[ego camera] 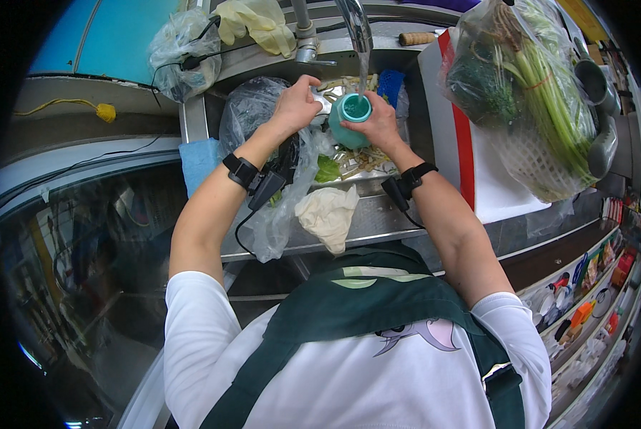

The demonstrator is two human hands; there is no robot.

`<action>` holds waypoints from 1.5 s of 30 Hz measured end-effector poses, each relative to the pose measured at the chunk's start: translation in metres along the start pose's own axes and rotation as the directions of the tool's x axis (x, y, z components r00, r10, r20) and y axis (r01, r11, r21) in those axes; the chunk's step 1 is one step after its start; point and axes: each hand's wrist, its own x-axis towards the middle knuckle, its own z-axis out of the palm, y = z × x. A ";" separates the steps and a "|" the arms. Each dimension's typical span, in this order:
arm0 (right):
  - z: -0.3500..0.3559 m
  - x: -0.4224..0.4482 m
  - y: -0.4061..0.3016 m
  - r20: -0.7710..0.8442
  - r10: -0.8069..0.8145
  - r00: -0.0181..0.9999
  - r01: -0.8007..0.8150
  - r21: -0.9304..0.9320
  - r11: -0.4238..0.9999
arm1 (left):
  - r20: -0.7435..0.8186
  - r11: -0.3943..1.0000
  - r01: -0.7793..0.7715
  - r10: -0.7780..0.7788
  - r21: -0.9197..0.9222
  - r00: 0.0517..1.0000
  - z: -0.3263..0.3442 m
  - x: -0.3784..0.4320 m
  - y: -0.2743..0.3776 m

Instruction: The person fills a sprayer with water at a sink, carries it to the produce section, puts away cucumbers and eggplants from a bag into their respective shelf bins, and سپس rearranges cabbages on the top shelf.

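Note:
My right hand grips a teal wide-mouthed bottle around its neck and side, over the steel sink. A thin stream of water runs from the chrome faucet into the bottle's open mouth. To the left of the bottle is my left hand, its fingers curled and the index finger pointing right; whether it holds the small whitish thing at its fingertips, I cannot tell. Below the bottle lie a green leaf and pale scraps on the sink floor.
A clear plastic bag fills the sink's left side. A cream cloth hangs on the front rim beside a blue cloth. Bagged green vegetables lie on a white box at right. Rubber gloves rest behind the sink.

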 end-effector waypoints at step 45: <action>-0.180 -0.163 -0.128 0.086 -0.100 0.991 0.104 -0.041 0.994 | 0.245 0.888 0.101 0.013 -0.449 0.969 0.014 -0.028 0.011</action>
